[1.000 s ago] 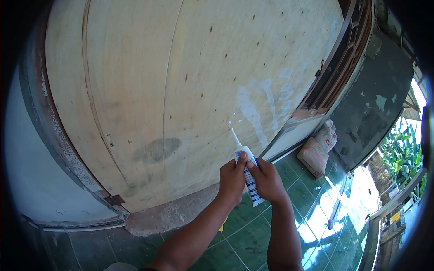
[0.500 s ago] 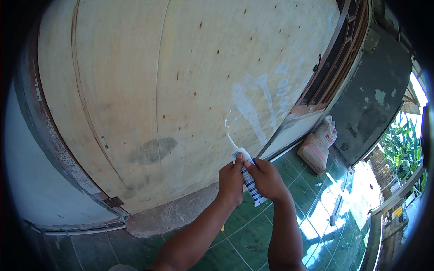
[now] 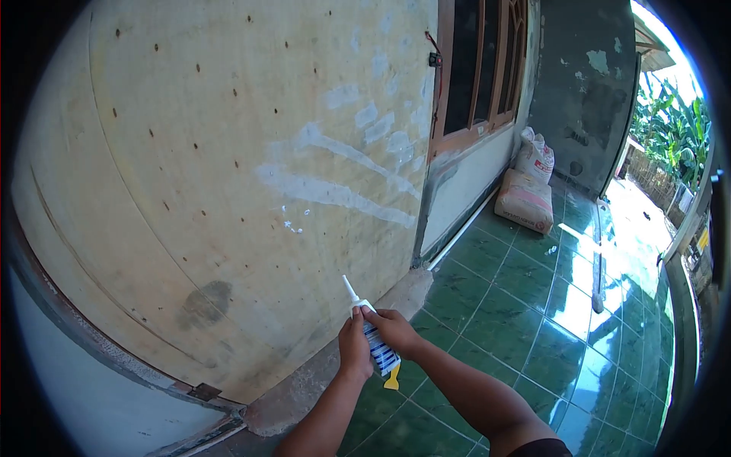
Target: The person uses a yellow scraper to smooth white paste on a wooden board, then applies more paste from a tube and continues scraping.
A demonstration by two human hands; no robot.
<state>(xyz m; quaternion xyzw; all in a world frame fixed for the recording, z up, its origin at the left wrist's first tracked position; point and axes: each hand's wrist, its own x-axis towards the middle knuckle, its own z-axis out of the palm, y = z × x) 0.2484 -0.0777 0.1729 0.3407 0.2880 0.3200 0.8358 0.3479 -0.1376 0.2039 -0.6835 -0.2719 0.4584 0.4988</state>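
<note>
My left hand (image 3: 355,346) and my right hand (image 3: 392,332) are both closed around a white and blue tube (image 3: 380,346) with a long white nozzle (image 3: 349,287). Their thumbs press together near the tube's neck. The nozzle points up and left toward a pale wooden panel (image 3: 228,167). Small white dabs (image 3: 292,226) and broad white smears (image 3: 335,190) mark the panel above the nozzle. A yellow flat piece (image 3: 392,378) shows just below the tube's lower end; whether it touches the tube I cannot tell.
Green floor tiles (image 3: 487,327) spread to the right. Two stacked sacks (image 3: 525,199) stand by the wall beneath a barred window (image 3: 476,68). A concrete ledge (image 3: 297,392) runs under the panel. A metal hinge (image 3: 205,391) sits at the panel's lower left.
The view has turned right, showing more floor and window. My hands and the tube now appear lower and further left, with the nozzle further from the dabs. The yellow piece has come into clear view.
</note>
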